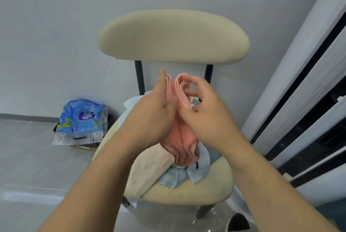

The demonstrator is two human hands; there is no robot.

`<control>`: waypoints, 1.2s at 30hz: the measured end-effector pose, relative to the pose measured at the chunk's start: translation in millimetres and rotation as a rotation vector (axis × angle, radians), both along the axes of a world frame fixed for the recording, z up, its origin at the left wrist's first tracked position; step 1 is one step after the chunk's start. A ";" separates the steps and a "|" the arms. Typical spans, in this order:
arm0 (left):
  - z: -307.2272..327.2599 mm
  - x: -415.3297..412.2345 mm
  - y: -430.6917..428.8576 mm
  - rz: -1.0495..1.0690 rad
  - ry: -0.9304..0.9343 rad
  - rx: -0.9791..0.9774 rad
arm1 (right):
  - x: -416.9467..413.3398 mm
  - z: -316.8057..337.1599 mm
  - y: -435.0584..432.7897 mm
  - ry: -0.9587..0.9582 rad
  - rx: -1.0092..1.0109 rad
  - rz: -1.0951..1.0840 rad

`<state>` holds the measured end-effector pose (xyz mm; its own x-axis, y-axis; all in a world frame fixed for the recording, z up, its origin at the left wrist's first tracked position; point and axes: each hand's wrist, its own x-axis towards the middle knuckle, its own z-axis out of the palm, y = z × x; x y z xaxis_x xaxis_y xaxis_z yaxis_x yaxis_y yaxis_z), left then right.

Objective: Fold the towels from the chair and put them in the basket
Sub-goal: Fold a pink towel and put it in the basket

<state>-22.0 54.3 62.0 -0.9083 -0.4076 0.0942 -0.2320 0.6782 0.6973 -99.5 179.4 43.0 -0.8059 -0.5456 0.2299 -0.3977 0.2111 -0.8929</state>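
From the head view, a folded pink towel point(184, 138) stands on edge above the seat of the chair point(174, 36). The left hand point(155, 117) presses flat, fingers straight, against its left side. The right hand point(207, 117) pinches the doubled upper edge with curled fingers. Both hands cover the towel's middle. Beneath it, a cream towel point(148, 168) and a pale blue towel point(201, 166) lie partly buried.

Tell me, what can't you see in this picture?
Basket: nowhere in the head view, outside its edges.
Pink towel: its middle is hidden by the left hand and right hand.
Blue towels: mostly under the pink towel and beige towel, so their number is unclear.
Pack: its words are too small and blurred.
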 end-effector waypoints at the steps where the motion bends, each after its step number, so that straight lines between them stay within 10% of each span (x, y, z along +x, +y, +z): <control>1: -0.8 -0.5 0.5 0.014 0.016 0.046 | 0.3 -0.7 -1.8 -0.083 -0.062 0.006; 9: -14.5 -1.1 -20.5 0.005 0.055 0.356 | -1.0 -3.5 -6.0 -0.751 -0.459 0.254; 15: -22.0 2.8 -49.6 -0.193 -0.077 0.452 | -39.3 -22.5 14.0 -0.114 0.092 -0.036; 20: -22.3 9.7 -55.5 -0.406 -0.188 0.447 | -53.3 -33.0 31.7 -0.305 0.101 0.328; 28: -15.5 5.6 -39.6 -0.199 -0.295 0.118 | -44.3 -33.5 18.5 -0.050 0.187 0.169; 36: -39.0 -13.9 -24.8 0.055 -0.006 -0.067 | -39.5 -41.8 8.0 -0.044 0.151 0.123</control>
<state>-35.9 29.5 23.0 -0.8852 -0.4500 0.1177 -0.2741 0.7091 0.6497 -139.0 187.4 1.2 -0.7382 -0.6665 0.1040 -0.3905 0.2964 -0.8716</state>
